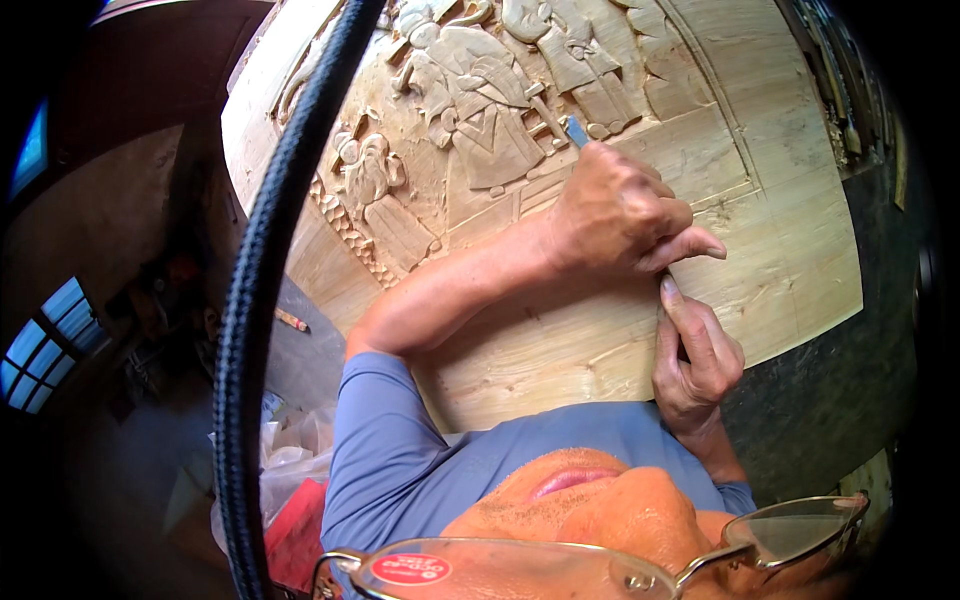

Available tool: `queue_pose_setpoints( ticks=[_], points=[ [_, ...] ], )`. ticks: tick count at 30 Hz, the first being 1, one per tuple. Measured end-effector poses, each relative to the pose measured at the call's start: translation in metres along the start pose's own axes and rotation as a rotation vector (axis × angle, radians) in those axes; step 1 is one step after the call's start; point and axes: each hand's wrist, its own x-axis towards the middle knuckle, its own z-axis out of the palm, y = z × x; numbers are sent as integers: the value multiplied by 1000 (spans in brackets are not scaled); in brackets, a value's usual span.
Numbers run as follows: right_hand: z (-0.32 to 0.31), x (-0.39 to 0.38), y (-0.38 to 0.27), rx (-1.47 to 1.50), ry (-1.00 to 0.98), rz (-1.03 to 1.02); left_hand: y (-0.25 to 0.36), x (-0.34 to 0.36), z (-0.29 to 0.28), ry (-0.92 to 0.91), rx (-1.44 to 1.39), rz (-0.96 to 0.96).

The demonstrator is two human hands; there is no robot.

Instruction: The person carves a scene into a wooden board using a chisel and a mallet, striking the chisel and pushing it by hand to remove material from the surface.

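My left hand point(625, 210) is closed on a chisel, whose flat blue-grey tip point(576, 130) points up-left at the carved wooden panel point(790, 250), beside the relief figures point(485, 150). My left forearm crosses the panel's plain lower part. My right hand point(700, 355) is below and to the right, fingers curled round the rear of the chisel, with its thumb up along it. The panel is pale wood with robed figures in relief, cut chips or pitted ground and a bordered edge.
Many long carving tools point(840, 90) lie beyond the panel's right side. A small stick-like piece point(291, 320) lies at the left. Crumpled plastic point(295, 445) and a red object point(295, 530) are lower left. A black braided cord point(245, 330) crosses the view. A barred window point(50, 345) is far left.
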Motion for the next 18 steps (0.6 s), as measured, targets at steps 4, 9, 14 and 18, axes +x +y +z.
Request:
queue_pose_setpoints(
  ticks=[4,9,14,18],
  points=[
    [4,7,2,6,-25,2,-7,4,-4,76,6,29],
    [-4,10,-1,-2,-4,-16,-6,9,-7,68,-100,91],
    [-28,9,-14,-25,-100,33,2,1,-5,-12,-198,132],
    [-33,15,-21,-56,-136,31,1,-2,-4,21,-213,138]
  ],
)
